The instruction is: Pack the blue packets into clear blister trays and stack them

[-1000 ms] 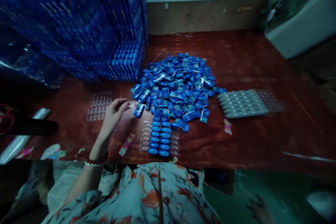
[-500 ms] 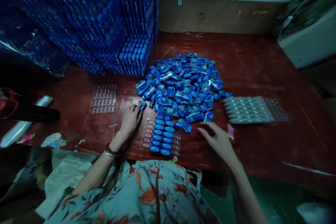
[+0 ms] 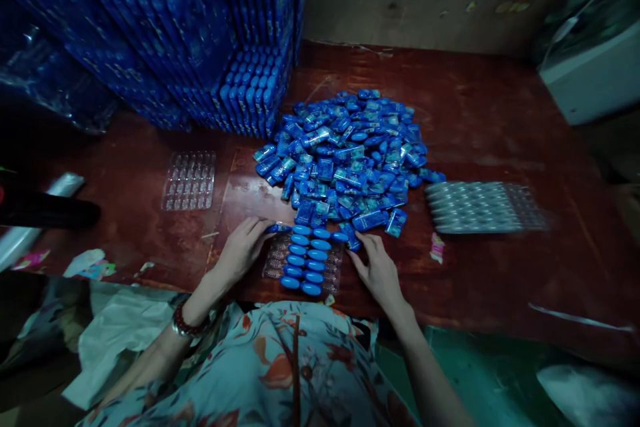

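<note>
My left hand (image 3: 243, 245) pinches a small blue wrapped packet (image 3: 278, 228) at the upper left corner of a clear plastic blister tray (image 3: 274, 260). Two columns of blue oval pieces (image 3: 314, 265) fill the tray's middle, while its side cavities show bare. On the other side, my right hand (image 3: 376, 265) has thumb and fingertips closed on another blue packet (image 3: 349, 237), beside the tray's upper right. A heap of similar blue packets (image 3: 345, 153) lies just beyond the tray.
Tall stacks of filled blue trays (image 3: 200, 47) stand at the back left. An unfilled clear tray (image 3: 189, 180) lies to the left, and a stack of clear trays (image 3: 475, 208) to the right. A black cylindrical object (image 3: 50, 209) and a pink wrapper (image 3: 437, 248) are on the table (image 3: 500, 127).
My left hand has brought its packet nearer, to the tray's upper left corner. My right hand has moved left and closed on a packet beside the tray. The view has shifted slightly.
</note>
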The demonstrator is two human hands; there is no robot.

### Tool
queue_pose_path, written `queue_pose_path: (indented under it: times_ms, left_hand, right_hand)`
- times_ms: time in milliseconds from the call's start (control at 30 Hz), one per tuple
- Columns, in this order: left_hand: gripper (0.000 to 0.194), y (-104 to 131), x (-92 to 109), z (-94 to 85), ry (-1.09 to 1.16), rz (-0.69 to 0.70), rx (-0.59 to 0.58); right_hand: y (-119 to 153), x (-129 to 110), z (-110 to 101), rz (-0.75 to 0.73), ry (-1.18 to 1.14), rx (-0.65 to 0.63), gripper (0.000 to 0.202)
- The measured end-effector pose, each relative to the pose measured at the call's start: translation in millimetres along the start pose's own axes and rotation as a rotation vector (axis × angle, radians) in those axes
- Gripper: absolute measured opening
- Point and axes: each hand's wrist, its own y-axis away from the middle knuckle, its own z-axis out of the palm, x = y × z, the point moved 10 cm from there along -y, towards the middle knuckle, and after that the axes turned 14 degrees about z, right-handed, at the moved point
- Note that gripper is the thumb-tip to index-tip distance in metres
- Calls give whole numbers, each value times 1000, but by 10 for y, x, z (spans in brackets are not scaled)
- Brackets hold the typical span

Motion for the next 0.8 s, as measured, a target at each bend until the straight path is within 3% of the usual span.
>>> queue_pose_path:
  times_ms: [167,300,533,700,800]
  left_hand:
    - [33,22,-66,97,-90,2,-113]
    - [34,66,-62,133,-116,22,-126]
    - [35,57,54,111,-148,110,-151]
    - [30,49,142,152,-230,162,-241]
    - [26,-40,223,229,-284,209,-353]
  right_hand:
    - [35,47,-18,16,-73,53,40]
    - [88,113,-87,36,-28,84,40]
    - [27,376,-429,119,-234,243,34]
    - [-260,241,-515,51,-242,259,28]
    - [-408,124,-553,-9,-196,238,29]
